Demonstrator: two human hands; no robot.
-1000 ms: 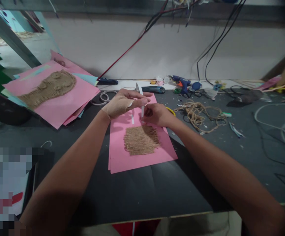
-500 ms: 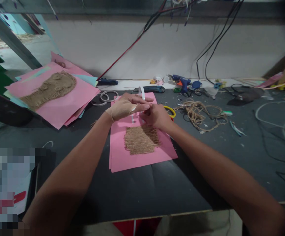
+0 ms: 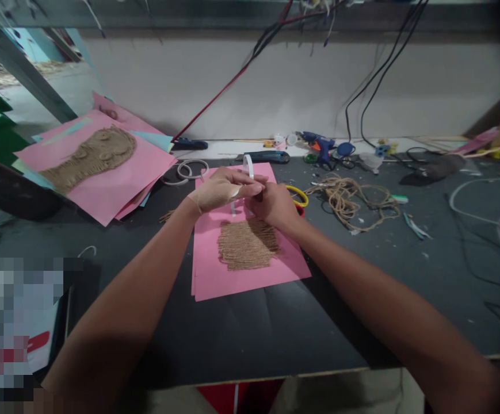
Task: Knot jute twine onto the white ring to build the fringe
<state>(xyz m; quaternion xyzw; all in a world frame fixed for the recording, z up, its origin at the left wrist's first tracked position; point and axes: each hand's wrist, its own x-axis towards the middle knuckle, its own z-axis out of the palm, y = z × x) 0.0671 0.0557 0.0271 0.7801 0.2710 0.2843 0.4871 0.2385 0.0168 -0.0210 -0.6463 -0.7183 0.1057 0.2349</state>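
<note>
My left hand [image 3: 221, 190], with a beige covering around the palm and wrist, grips a narrow roll of white tape [image 3: 248, 165] that stands up between its fingers. Against its thumb tip, my right hand [image 3: 273, 202] is closed in a pinch; whatever is between those fingers is hidden. Both hands are over a pink sheet [image 3: 209, 276]. On that sheet lies a patch of brown twine rows [image 3: 248, 246], just below my right hand. A short white strip [image 3: 233, 208] shows on the paper under my left hand. Yellow-handled scissors [image 3: 299, 195] are partly covered by my right hand.
A stack of pink and blue sheets [image 3: 103, 201] carries a brown twine piece [image 3: 96, 152] at left. Grey rings [image 3: 193, 169], a cutter knife [image 3: 267, 156] and a blue glue gun [image 3: 324, 146] lie along the back. Loose twine [image 3: 347, 198] is at right.
My hands stay over the pink sheet, with only slight finger movement. The view has shifted a little.
</note>
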